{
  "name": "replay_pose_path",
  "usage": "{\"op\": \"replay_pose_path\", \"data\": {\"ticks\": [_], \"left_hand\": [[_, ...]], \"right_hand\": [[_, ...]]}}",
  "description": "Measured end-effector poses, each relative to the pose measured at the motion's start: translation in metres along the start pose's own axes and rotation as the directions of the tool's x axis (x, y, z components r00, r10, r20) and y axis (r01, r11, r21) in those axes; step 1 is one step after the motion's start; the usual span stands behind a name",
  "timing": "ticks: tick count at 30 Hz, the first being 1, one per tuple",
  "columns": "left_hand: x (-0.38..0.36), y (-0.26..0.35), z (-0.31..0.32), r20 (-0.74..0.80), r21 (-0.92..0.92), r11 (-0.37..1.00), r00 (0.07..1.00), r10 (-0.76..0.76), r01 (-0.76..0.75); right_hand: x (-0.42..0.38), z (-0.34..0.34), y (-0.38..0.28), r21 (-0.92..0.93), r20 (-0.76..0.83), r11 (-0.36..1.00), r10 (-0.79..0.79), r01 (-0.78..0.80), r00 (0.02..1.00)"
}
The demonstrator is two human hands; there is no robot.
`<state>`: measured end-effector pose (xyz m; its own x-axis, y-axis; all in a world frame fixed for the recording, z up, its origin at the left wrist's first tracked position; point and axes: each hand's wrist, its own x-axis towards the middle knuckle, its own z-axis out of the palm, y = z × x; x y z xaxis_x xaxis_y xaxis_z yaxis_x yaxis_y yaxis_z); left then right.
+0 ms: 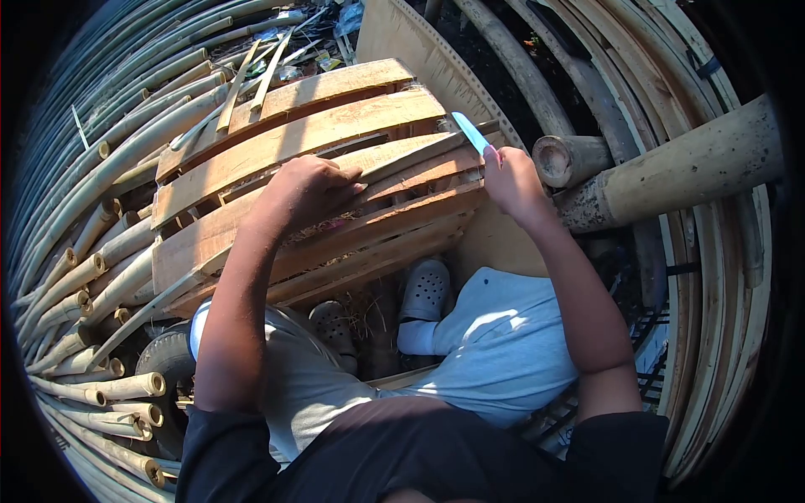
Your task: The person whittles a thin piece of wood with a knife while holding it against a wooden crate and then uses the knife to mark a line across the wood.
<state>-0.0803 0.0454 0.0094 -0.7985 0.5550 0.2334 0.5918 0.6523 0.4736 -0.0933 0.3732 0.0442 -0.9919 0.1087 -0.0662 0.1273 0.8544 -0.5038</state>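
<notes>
My left hand [306, 191] is closed around a long, thin bamboo strip [415, 157] that lies slanting over a slatted wooden crate [302, 123]. The strip's other end runs under my left forearm and down to the lower left. In my right hand [511, 183] is a knife [471, 134] with a light blue blade and a pinkish handle, its fingers wrapped round the grip. The blade points up and to the left, right at the strip's far end near the crate's right corner.
Stacked bamboo poles [126, 176] fill the left side. Two loose split strips [267, 75] rest on the crate's back slats. A thick bamboo pole [696, 163] juts in from the right, beside long wooden slats [713, 335]. A tire [165, 360] stands by my left leg.
</notes>
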Motion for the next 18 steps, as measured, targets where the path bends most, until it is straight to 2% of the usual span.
{"op": "replay_pose_path", "data": {"ticks": [1, 4, 6, 8, 9, 10, 13, 16, 17, 18], "left_hand": [[-0.001, 0.0, 0.0, -0.001, -0.001, 1.0, 1.0, 0.001, -0.001], [0.0, 0.0, -0.001, -0.014, -0.025, 1.0, 1.0, 0.006, -0.007], [-0.002, -0.001, -0.005, 0.048, -0.029, 0.998, 0.998, -0.046, 0.047], [-0.001, 0.0, -0.002, 0.029, -0.037, 0.999, 0.999, -0.02, 0.021], [0.0, 0.0, -0.001, 0.004, -0.043, 0.999, 1.0, 0.008, -0.008], [0.0, -0.001, -0.002, 0.002, -0.045, 0.999, 1.0, 0.007, -0.007], [-0.003, -0.004, -0.005, 0.064, 0.0, 1.0, 0.998, -0.02, 0.02], [0.001, 0.0, 0.001, -0.013, -0.058, 0.998, 1.0, 0.011, -0.012], [0.003, 0.001, -0.002, 0.042, -0.014, 0.999, 0.998, -0.035, 0.036], [0.003, 0.002, -0.004, 0.099, 0.034, 0.996, 0.992, -0.083, 0.08]], "right_hand": [[0.002, 0.004, 0.0, 0.028, -0.093, 1.0, 0.013, -0.011, 0.996], [-0.014, 0.031, -0.009, 0.068, -0.109, 0.995, -0.065, 0.073, 0.992], [-0.013, 0.021, -0.016, 0.106, -0.066, 0.993, -0.046, 0.053, 0.997], [-0.01, 0.003, -0.031, 0.126, 0.005, 0.98, 0.152, -0.151, 0.988], [-0.011, 0.017, -0.026, 0.063, -0.098, 0.998, 0.032, -0.025, 0.995], [-0.008, 0.017, -0.019, 0.06, -0.097, 0.998, 0.03, -0.024, 0.995], [-0.011, 0.013, -0.021, 0.095, -0.011, 0.994, 0.056, -0.054, 0.998], [-0.026, 0.018, -0.04, 0.163, 0.186, 0.981, 0.078, -0.109, 0.979], [-0.012, 0.041, -0.016, 0.065, 0.071, 0.998, -0.03, 0.025, 0.997], [-0.005, 0.033, -0.015, 0.069, 0.072, 0.997, -0.027, 0.022, 0.997]]}}
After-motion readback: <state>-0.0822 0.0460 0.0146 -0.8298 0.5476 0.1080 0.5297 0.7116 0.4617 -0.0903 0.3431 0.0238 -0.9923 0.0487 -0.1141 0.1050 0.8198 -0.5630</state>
